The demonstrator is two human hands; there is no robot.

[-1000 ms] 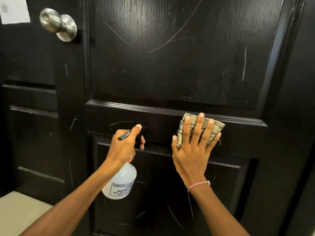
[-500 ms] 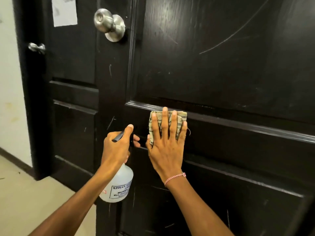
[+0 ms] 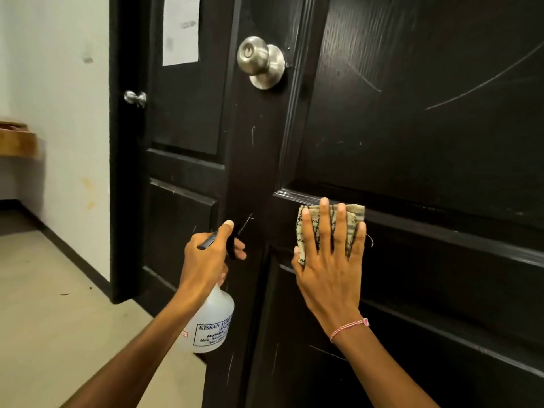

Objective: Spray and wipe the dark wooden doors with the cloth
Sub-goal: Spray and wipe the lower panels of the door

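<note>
Pressing a folded beige cloth with dark woven stripes flat against the dark wooden door, the right hand has its fingers straight and spread over the fabric. The cloth sits below and right of the round brushed-metal doorknob, on the rail just under the upper panel's moulding. A pink-and-white thread bracelet circles that wrist.

Below the doorknob and slightly left, the left hand grips the black spray head of a translucent white plastic bottle, thumb along the top and fingers curled round the trigger. Its label reads "KISSAN AGR…" and "MUMBA…". The rest curves out of sight, and the smaller lines are too blurred to read.

Left of the doorknob, a second dark door carries a white paper sheet with print too faint to read, and a small metal knob near its left edge.
</note>
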